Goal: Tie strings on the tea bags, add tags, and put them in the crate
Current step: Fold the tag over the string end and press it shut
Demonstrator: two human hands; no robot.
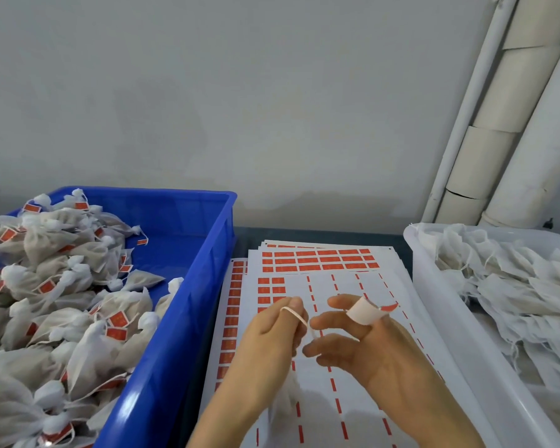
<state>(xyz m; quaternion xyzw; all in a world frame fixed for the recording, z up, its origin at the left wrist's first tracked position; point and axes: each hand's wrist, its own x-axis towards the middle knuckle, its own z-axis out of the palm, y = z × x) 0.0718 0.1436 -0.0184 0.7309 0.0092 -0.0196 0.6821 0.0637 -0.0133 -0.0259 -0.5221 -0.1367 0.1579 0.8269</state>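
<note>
Blue crate (188,318) at left heaped with tagged bags, tag sheets (362,321) beside it, left hand (272,337) clenched on tea bag (285,399) hanging over sheets, string (296,315) looped over its forefinger, right hand (379,350) fingers spread, loosely bent, red tag (389,307) on taped fingertip.

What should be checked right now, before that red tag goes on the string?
1. Grip on the tea bag: it hangs from the left hand, which holds it. Ok.
2. Control of the string: looped over a left finger. Ok.
3. Readiness of the red tag: stuck at a taped fingertip of the right hand. Ok.
4. Knot tightness: hidden by fingers. Cannot tell.
5. Room in the blue crate: bare floor on its right side. Ok.
</note>
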